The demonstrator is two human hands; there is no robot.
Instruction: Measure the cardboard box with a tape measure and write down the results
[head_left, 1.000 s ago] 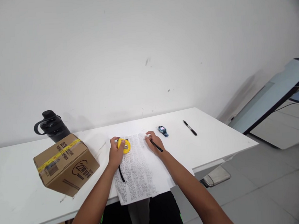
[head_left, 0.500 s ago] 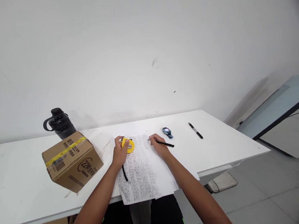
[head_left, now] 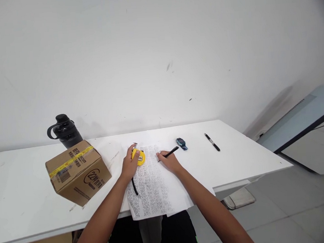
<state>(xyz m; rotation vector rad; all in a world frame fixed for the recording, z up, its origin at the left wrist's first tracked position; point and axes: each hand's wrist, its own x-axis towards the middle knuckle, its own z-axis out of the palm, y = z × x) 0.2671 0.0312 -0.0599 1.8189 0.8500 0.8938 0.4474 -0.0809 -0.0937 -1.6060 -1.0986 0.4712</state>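
My left hand (head_left: 130, 163) is closed around a yellow tape measure (head_left: 140, 158), with the thumb on its face. A short pale strip with a dark end shows above the fingers. The tape measure's black strap (head_left: 134, 187) hangs down over the paper. My right hand (head_left: 169, 161) grips a black pen (head_left: 172, 152), its tip down on the paper and its rear end pointing up to the right. Under both hands lies a white sheet of paper (head_left: 153, 196) densely covered in small dark marks, its near edge hanging over the table edge.
A cardboard box (head_left: 78, 171) with yellow tape stands on the left of the white table (head_left: 237, 160), a black bottle (head_left: 65, 131) behind it. To the right lie a blue watch (head_left: 181, 143) and a second pen (head_left: 212, 142). A white wall rises behind the table.
My right hand has shifted left and slightly down, and the pen's rear end has swung upward. The pale strip now shows above my left fingers. The watch's screen has gone dark.
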